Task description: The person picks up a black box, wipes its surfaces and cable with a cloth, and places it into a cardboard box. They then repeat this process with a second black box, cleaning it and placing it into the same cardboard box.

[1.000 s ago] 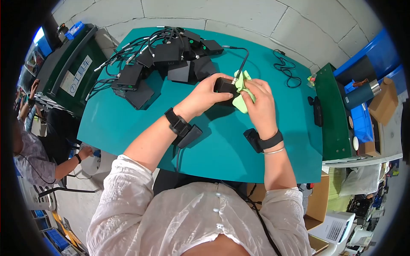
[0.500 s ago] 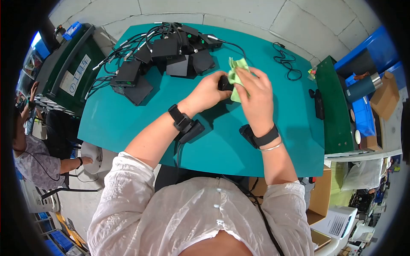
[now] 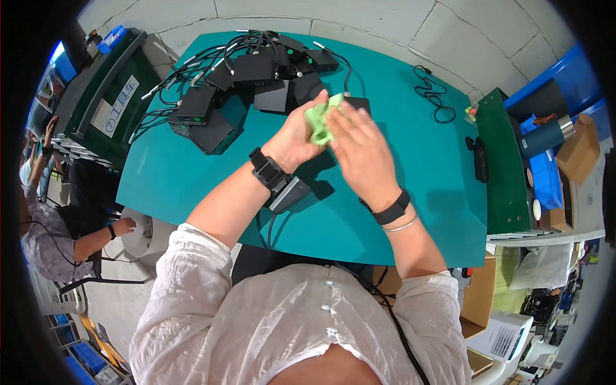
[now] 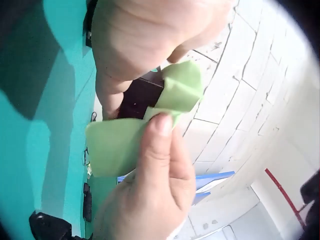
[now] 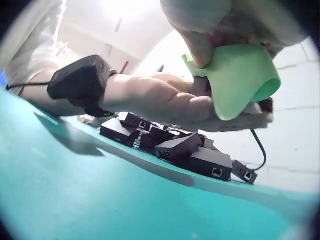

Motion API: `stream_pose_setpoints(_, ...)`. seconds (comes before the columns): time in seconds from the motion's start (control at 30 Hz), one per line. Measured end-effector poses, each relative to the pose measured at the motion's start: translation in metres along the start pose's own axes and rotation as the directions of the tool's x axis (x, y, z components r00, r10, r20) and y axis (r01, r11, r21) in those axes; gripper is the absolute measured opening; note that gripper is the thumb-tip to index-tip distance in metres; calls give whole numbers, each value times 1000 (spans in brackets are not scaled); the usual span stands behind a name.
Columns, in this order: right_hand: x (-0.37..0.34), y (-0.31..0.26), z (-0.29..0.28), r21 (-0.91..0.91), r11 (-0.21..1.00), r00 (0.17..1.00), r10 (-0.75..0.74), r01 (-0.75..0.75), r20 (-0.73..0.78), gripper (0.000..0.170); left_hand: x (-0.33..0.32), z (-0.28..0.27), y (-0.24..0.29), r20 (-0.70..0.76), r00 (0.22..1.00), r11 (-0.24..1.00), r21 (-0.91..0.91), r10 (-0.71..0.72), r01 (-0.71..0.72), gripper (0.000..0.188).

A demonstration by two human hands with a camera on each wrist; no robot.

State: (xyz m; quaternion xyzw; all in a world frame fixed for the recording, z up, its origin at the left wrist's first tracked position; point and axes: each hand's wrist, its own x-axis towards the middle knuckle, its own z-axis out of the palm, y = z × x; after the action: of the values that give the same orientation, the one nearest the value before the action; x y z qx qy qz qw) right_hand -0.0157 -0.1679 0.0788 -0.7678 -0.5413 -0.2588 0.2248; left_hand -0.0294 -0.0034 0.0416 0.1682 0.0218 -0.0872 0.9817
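Observation:
A small black box (image 4: 143,99) with a cable is in my left hand (image 3: 292,141), whose fingers grip it by its sides. My right hand (image 3: 366,157) pinches a light green cloth (image 3: 319,122) between thumb and fingers and lays it over the box. In the left wrist view, the thumb of the right hand (image 4: 157,175) presses the cloth, and one flap hangs beside the box. From the right wrist view, the cloth (image 5: 245,75) folds over the left hand's fingers (image 5: 220,117). Most of the box is hidden behind the cloth and hands in the head view.
Several black boxes (image 3: 253,69) with cables lie heaped at the back left of the teal table (image 3: 423,186). A coiled black cable (image 3: 436,96) lies at the back right. A green cabinet (image 3: 504,167) with a blue bin (image 3: 545,183) stands to the right.
The cloth and right hand have moved left, toward my left palm. My left hand has turned over, its palm facing more upward, and the right hand's fingers now spread across the cloth.

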Motion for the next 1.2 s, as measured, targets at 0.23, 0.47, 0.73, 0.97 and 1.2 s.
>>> stream_pose_setpoints(0.23,-9,31,-2,36,979,979,202,-202,24,39,-7,24,-9,9,999,982,184,44,-44,50)
stream_pose_setpoints(0.47,-4,8,6,103,991,994,78,-86,79,45,-10,23,-9,-82,997,988,157,6,7,63)
stream_pose_setpoints(0.73,-10,31,-8,188,950,965,229,-250,129,51,-9,18,-4,206,959,969,187,-197,159,66)
stream_pose_setpoints(0.97,-8,26,-2,533,765,909,417,-362,18,35,-6,15,-18,11,998,882,469,-62,50,50)
stream_pose_setpoints(1.2,0,9,-11,151,985,992,100,-89,-71,31,-12,20,-4,109,986,978,180,-123,103,53)
